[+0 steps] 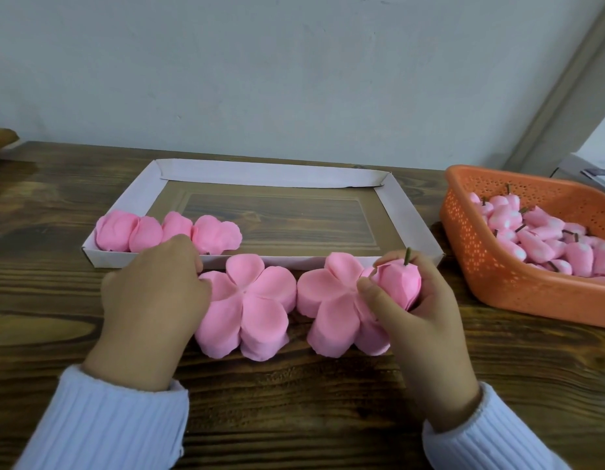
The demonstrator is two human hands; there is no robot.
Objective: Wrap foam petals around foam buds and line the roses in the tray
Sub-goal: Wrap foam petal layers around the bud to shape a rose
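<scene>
- The right hand (419, 310) grips a pink bud (397, 283), stem up, over the right pile of petals (328, 300).
- The left hand (151, 300) bends its fingers at the edge of the left pile of petals (250, 307); I cannot tell if it holds any.
- Both piles lie on the table (294, 401), just in front of the tray (270, 173).
- Four roses (165, 232) sit in a row in the tray's near left corner.
- An orange basket (480, 259) on the right holds spare buds (538, 239).

Pink petals (246, 296), bud (399, 283); white tray (270, 174); orange perforated basket (491, 262); stem (407, 256) perhaps olive.

No text, label, brand, number or sign can be read anywhere.
</scene>
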